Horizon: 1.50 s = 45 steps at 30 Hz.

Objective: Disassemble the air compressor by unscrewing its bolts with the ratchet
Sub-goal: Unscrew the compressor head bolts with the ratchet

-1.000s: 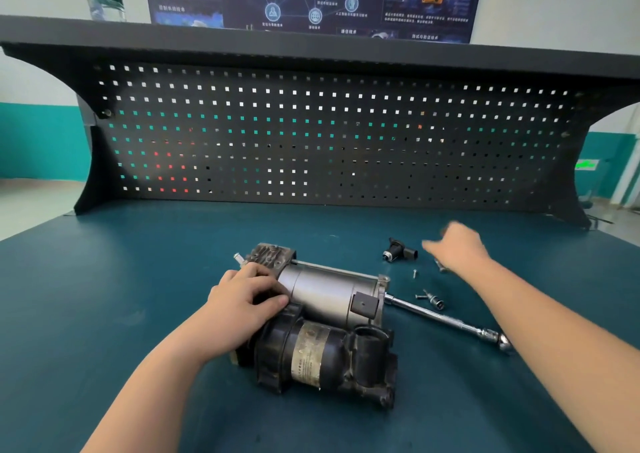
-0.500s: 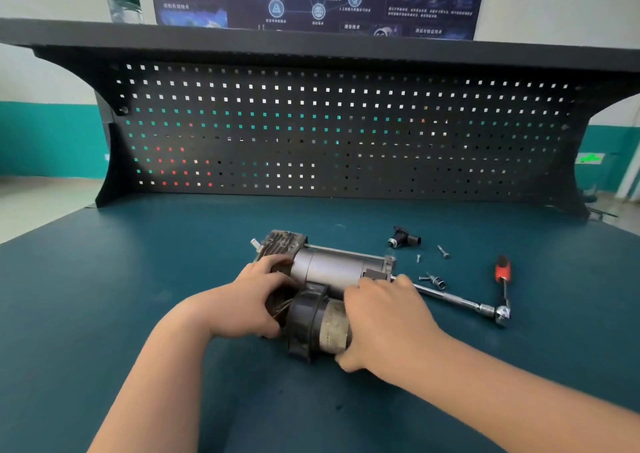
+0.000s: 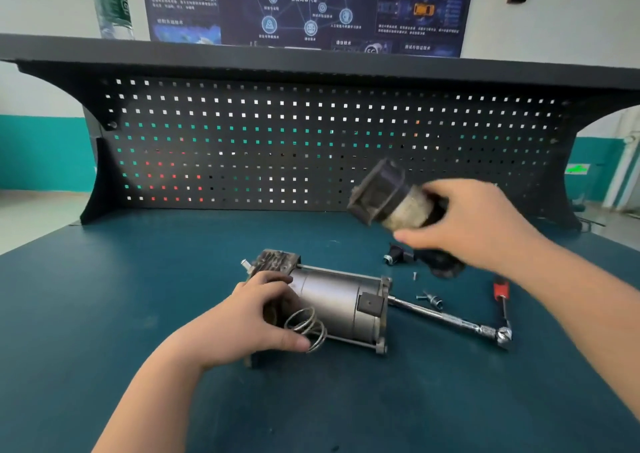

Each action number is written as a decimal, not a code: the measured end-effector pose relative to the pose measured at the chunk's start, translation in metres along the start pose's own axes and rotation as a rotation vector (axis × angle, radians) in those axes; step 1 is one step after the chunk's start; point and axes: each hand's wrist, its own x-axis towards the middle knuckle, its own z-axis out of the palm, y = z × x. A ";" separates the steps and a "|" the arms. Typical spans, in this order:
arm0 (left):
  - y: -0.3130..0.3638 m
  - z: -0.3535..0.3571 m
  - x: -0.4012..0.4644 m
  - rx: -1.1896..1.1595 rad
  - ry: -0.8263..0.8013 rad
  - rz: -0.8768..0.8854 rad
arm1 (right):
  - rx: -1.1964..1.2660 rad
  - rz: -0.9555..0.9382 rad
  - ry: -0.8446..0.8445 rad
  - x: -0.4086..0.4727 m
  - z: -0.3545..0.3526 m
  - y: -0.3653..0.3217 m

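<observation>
While the left hand (image 3: 249, 317) grips the near left end of the air compressor (image 3: 332, 300), fingers and thumb curled round the housing, the silver motor body lies on its side on the teal bench top (image 3: 104, 314), long axis running roughly from 10 o'clock to 4 o'clock. A wire coil spring (image 3: 308, 328) sticks out of the body just beside the left thumb. The finned head block (image 3: 277, 262) sits at the compressor's 10 o'clock end.

Right hand (image 3: 474, 224) is raised off the bench at about 2 o'clock from the compressor, fingers wrapped round a black canister (image 3: 391, 199) with a pale worn label. The canister is motion-blurred; its wider black end points toward 10 o'clock, clear of the motor body.

Ratchet (image 3: 446, 317) lies flat on the bench, at 3 o'clock from the motor body, its shaft starting at the end plate and its chrome end farthest away. A red-handled screwdriver (image 3: 502, 296) lies just beyond it, tip near that chrome end. Loose bolts (image 3: 429, 299) rest between ratchet and right hand. A small black fitting (image 3: 394, 257) sits at 1 o'clock, partly under the right hand. Black pegboard (image 3: 311, 141) stands behind at 12 o'clock.
</observation>
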 end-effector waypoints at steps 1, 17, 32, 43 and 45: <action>0.001 0.000 0.001 -0.049 0.038 -0.002 | -0.068 -0.018 -0.005 0.027 0.008 0.005; 0.007 0.018 0.023 -0.547 0.532 0.080 | -0.446 -0.034 -0.505 0.160 0.210 0.035; 0.008 0.025 0.020 -0.238 0.842 -0.069 | 0.728 0.284 -0.323 0.068 0.090 -0.029; -0.024 0.027 0.030 0.027 0.468 -0.296 | 0.146 0.521 -0.474 0.105 0.180 0.038; -0.028 0.026 0.032 0.016 0.477 -0.272 | 0.192 0.580 -0.517 0.102 0.187 0.039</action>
